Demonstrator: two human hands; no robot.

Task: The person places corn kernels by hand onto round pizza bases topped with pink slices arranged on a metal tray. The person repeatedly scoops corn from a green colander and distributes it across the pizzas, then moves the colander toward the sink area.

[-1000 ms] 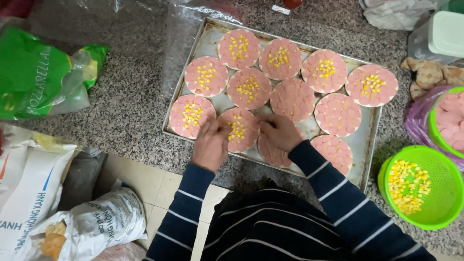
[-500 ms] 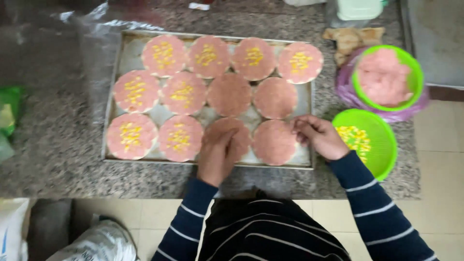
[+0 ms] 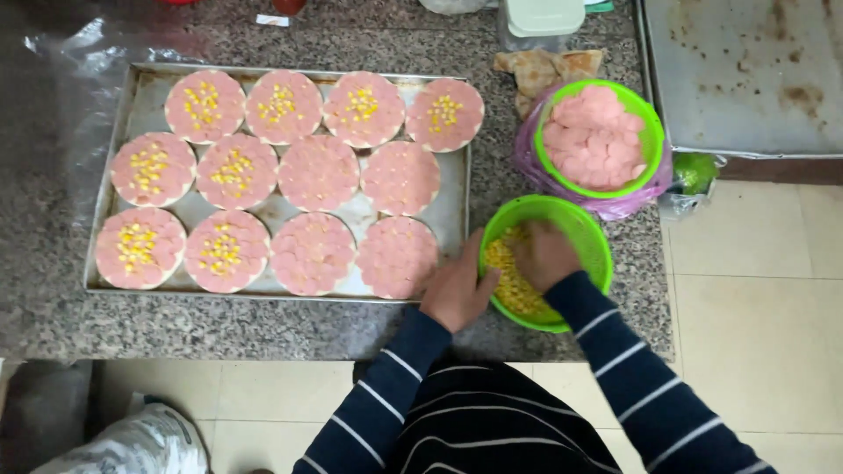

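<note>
A metal baking tray (image 3: 132, 92) on the granite counter holds several round bases covered with pink sausage slices (image 3: 313, 253); many also carry yellow corn (image 3: 139, 246). Right of the tray stands a green bowl of corn kernels (image 3: 580, 230). My left hand (image 3: 455, 290) grips the bowl's near-left rim. My right hand (image 3: 543, 254) is down inside the bowl among the corn, fingers curled; whether kernels are in it is hidden.
A second green bowl (image 3: 645, 140) full of pink sausage slices sits in a purple bag behind the corn bowl. Flat breads (image 3: 549, 68) and a lidded plastic box (image 3: 542, 19) lie at the back. A stained metal sheet (image 3: 746, 75) is at right. The counter edge runs close to me.
Both hands left the tray and moved right to the corn bowl; the left now holds its rim, the right reaches inside. The view shifted right.
</note>
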